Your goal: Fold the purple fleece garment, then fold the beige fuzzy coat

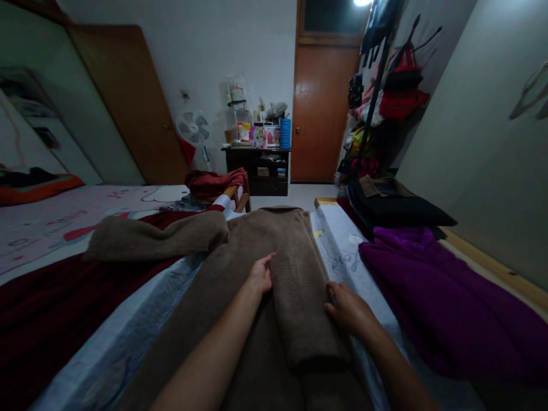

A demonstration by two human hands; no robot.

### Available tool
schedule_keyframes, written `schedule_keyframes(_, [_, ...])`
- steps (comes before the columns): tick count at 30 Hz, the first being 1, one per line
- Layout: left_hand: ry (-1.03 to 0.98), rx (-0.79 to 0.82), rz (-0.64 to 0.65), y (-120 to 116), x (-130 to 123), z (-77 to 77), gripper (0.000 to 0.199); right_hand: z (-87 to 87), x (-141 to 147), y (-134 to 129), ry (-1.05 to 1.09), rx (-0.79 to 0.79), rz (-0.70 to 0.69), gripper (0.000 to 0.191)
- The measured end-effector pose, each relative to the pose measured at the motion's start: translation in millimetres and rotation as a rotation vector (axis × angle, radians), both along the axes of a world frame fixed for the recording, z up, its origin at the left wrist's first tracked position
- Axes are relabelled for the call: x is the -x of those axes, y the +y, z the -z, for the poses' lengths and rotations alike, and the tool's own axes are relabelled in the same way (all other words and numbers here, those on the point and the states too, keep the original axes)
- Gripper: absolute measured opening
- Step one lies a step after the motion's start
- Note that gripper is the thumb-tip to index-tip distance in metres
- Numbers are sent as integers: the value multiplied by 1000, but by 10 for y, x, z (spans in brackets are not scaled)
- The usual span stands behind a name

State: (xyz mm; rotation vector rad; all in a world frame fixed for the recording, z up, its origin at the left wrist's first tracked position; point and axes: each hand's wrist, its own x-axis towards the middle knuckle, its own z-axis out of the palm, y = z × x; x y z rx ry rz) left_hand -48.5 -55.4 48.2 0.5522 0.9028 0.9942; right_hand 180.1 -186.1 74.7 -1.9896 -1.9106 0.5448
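Observation:
A brown fuzzy coat (240,319) lies spread on the bed. One of its sleeves (154,237) stretches out to the left, while the other (299,308) lies folded down along the coat's right side. At the inner edge of the folded sleeve is my left hand (261,275), its fingers against the fabric and partly hidden. My right hand (349,308) is at the sleeve's outer edge, with fingers bent round the cloth and the thumb pressed near them.
Purple clothing (445,302) and a dark folded pile (394,205) lie on the right. Dark red cloth (64,297) covers part of the left side. Farther back are a wooden chair (240,197), a fan (194,128) and a black cabinet (257,177).

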Motion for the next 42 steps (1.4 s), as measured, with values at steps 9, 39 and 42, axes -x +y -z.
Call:
schedule_keyframes(9, [275,-225,108,224,168,135,45,-350,216,1472,97,-294,-113,39])
schedule_keyframes(39, [1096,-779,-29,714,49,277,37,762,466,2093,276,-458,39,53])
schedule_keyframes(42, [1061,-713,39,729,83,274,35,810,470,2108,214,-468,35,52])
